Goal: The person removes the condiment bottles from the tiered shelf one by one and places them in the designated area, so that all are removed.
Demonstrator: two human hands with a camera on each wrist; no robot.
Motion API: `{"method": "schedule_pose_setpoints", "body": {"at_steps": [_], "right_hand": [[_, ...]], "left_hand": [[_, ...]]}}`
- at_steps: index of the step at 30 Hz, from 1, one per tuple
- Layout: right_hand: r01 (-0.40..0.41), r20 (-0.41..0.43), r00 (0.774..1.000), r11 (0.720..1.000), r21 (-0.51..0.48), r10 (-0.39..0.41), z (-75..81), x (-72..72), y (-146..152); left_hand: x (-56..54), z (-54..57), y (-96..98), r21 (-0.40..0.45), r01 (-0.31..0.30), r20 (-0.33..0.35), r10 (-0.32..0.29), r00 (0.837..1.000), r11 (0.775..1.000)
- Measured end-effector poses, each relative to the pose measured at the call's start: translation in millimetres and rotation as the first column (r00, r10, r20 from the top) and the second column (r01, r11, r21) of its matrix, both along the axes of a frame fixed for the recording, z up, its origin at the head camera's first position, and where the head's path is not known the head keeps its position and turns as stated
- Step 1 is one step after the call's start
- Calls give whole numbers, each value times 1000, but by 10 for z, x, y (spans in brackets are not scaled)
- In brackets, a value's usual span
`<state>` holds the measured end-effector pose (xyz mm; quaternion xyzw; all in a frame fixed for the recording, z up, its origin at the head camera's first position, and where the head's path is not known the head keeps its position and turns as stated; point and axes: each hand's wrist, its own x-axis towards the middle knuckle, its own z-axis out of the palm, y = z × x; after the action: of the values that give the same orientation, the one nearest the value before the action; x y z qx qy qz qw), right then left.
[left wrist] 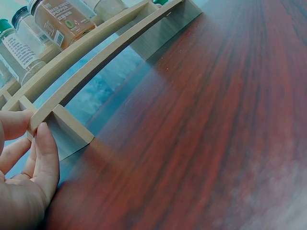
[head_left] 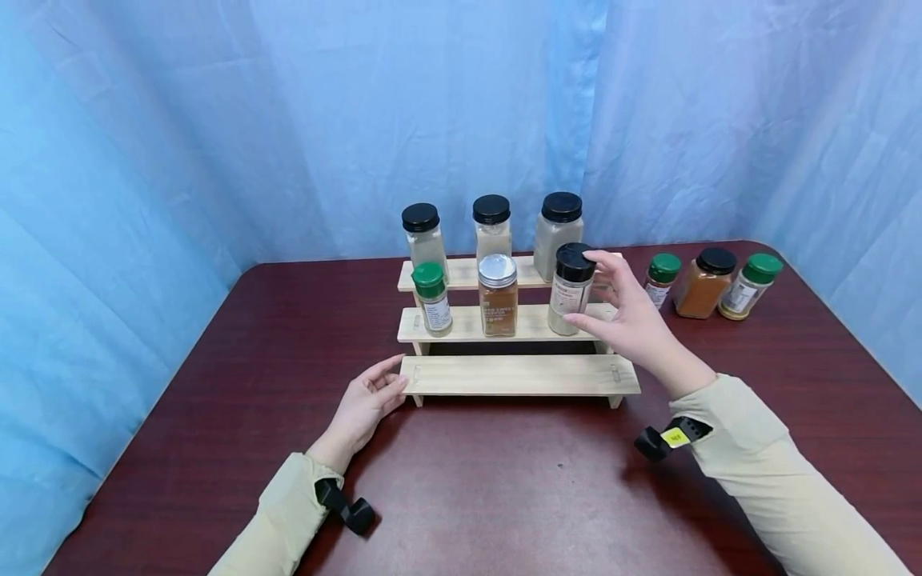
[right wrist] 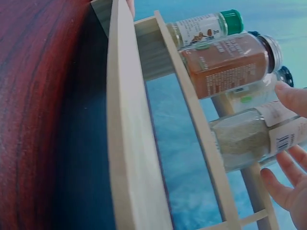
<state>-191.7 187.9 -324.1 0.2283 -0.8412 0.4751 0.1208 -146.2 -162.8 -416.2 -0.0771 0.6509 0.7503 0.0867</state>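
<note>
A three-tier wooden rack (head_left: 519,376) stands on the table. With thumb and fingers my left hand (head_left: 363,406) pinches the left end of its lowest shelf, as the left wrist view shows closely. My right hand (head_left: 634,316) holds a black-lidded spice jar (head_left: 567,298) at the right of the middle shelf, a finger at the lid and the thumb low on the side. Pale powder shows through the jar's glass (right wrist: 242,136). Left of it on that shelf are a silver-lidded spice jar (head_left: 499,308) with brown contents and a green-lidded spice jar (head_left: 435,308).
On the top shelf stand three black-lidded jars, at left (head_left: 426,240), middle (head_left: 493,232) and right (head_left: 555,240). Right of the rack are a green-lidded jar (head_left: 660,280), an orange-brown jar (head_left: 702,292) and another green-lidded jar (head_left: 745,296). Blue curtains (head_left: 432,104) hang behind the table.
</note>
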Motion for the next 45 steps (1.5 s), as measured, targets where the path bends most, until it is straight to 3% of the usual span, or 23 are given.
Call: {"method": "schedule_pose_setpoints", "body": {"at_steps": [11,45], "right_hand": [[31,-66,997,999,-14,-32,-85,0,-38],[73,-88,993,997,-7,-74,-74,-15,-76]], "left_hand": [[8,-5,7,-5,8,-1,-8,1000,1000],[11,21,3,-5,3,2,-3,1000,1000]]}}
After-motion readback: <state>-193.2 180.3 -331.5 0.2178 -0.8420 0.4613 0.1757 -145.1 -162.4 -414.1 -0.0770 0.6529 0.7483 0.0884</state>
